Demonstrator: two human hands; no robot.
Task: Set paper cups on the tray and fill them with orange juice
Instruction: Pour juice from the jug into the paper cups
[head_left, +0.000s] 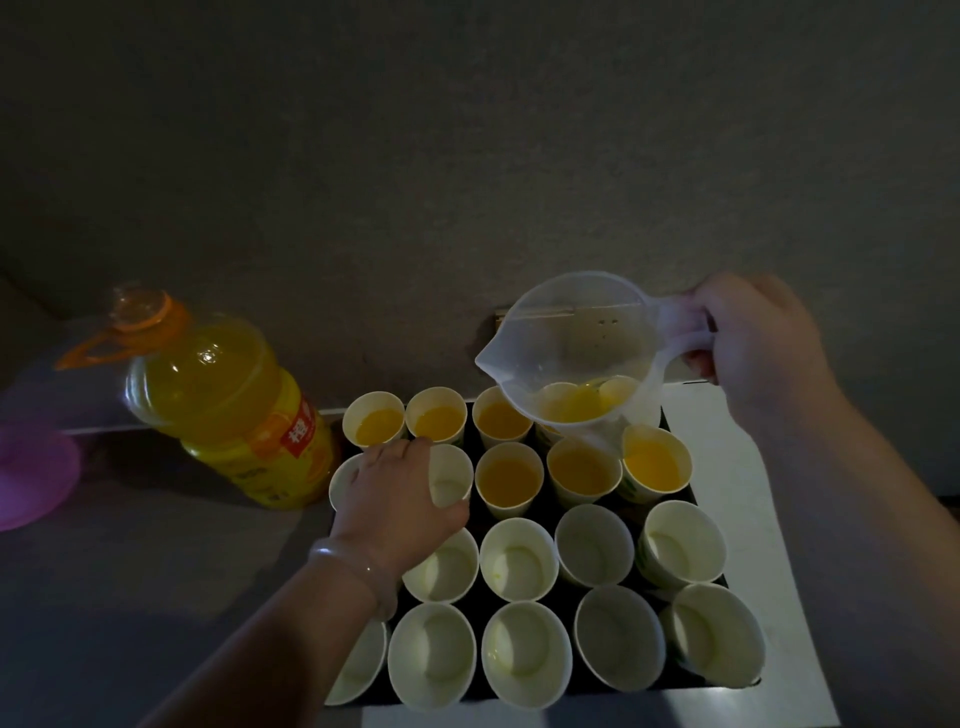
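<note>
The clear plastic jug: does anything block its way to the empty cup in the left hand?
Nothing visible does. The clear plastic jug hangs higher than the empty white paper cup; only juice-filled cups lie beneath.

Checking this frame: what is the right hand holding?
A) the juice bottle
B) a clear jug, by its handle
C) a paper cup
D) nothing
B: the right hand grips the handle of the clear jug; the bottle stands apart on the left, and it is the left hand that holds a cup.
</note>
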